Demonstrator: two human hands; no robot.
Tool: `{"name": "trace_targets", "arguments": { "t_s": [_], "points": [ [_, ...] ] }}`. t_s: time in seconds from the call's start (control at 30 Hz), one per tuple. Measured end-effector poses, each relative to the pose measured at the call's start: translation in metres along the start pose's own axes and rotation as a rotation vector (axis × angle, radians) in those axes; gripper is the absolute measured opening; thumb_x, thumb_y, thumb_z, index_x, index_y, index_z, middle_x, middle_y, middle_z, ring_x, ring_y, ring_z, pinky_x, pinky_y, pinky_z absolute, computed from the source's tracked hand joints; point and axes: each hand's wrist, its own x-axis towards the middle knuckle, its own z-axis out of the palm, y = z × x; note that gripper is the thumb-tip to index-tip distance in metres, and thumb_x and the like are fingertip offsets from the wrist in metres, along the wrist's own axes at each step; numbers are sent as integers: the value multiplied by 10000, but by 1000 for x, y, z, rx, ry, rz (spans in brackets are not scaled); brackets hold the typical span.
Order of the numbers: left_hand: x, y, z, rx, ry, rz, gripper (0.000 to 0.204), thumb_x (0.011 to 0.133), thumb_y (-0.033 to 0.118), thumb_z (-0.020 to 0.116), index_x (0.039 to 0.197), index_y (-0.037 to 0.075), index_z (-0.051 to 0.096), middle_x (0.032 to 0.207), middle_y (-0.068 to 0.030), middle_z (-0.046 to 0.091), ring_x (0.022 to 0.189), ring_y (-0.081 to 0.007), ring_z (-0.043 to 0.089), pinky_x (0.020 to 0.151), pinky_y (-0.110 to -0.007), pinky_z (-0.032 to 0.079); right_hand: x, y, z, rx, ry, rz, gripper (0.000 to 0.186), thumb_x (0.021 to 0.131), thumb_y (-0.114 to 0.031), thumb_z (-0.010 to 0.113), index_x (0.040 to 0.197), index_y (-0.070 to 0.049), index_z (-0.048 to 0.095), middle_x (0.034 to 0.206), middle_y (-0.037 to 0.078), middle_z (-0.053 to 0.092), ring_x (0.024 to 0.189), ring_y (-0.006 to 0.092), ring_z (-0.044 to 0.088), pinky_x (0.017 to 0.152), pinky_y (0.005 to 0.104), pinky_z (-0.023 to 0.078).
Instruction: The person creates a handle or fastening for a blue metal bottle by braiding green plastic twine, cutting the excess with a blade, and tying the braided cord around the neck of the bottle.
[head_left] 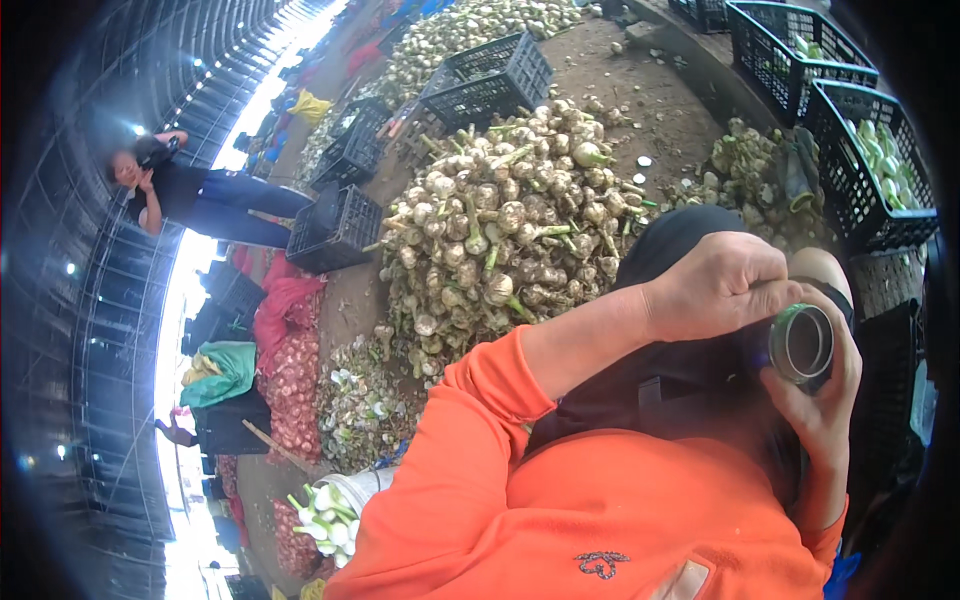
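My left hand (pixel 722 285) curls over the top of a small green-rimmed cup (pixel 802 344), fingers pressed together along its upper edge, while my right hand (pixel 828 385) cradles it from below, palm wrapped around its far side. The cup sits between the two hands at the right of the view, in front of my chest, its mouth facing the camera and its long axis running away from me toward the dark cloth (pixel 672 240) behind. Both hands touch it; the left comes at it from above and the left side, the right from beneath. My orange sleeve (pixel 520 470) fills the lower frame.

Beyond the hands, a big heap of garlic (pixel 505 235) with green stems lies on the dirt floor. Black plastic crates (pixel 490 75) stand behind it, and two more at upper right hold pale green stalks (pixel 885 160). At left, red mesh sacks (pixel 292 385) of bulbs lean by a green bag (pixel 222 370). A white bucket (pixel 350 495) of trimmed bulbs stands lower left. A person in dark clothes (pixel 205 195) stands near the bright wall.
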Motion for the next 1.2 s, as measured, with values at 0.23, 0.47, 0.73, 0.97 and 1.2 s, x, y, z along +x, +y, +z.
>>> {"name": "trace_targets", "arguments": {
  "t_s": [0.23,0.47,0.73,0.97,1.2],
  "points": [
    [-12,-13,11,41,56,-97,273,952,213,579,766,14,560,700,-111,511,658,-239,517,617,-343,415,2,9,3,-110,-4,-73,628,618,-133,803,1172,14,547,1158,162,610,1074,289,605,941,374,456],
    [-16,27,-24,-176,-135,-527,234,939,215,535,954,2,631,873,-39,631,821,-108,591,743,-266,475,0,21,5,-137,17,-244,639,636,-131,823,1187,16,533,1120,172,614,1042,323,613,899,371,476],
    [0,35,-32,-35,-497,-597,181,946,154,524,930,-1,615,828,-8,587,771,-82,545,702,-236,448,-4,20,0,-187,-22,-201,671,660,-133,842,1229,21,523,1158,125,613,1056,222,619,911,326,480],
    [-16,30,-17,-415,-179,-655,200,936,192,542,865,21,618,733,11,579,650,-53,480,599,-204,376,-3,24,3,-167,33,-267,688,642,-150,853,1227,10,529,1113,125,622,1026,263,617,899,344,471],
    [-20,27,-18,-554,96,-539,207,956,177,529,874,10,619,752,5,592,602,-26,394,607,-208,355,23,13,1,-227,18,-290,670,687,-248,791,1221,40,509,1118,210,606,1086,335,586,930,375,467]
  ]
}}
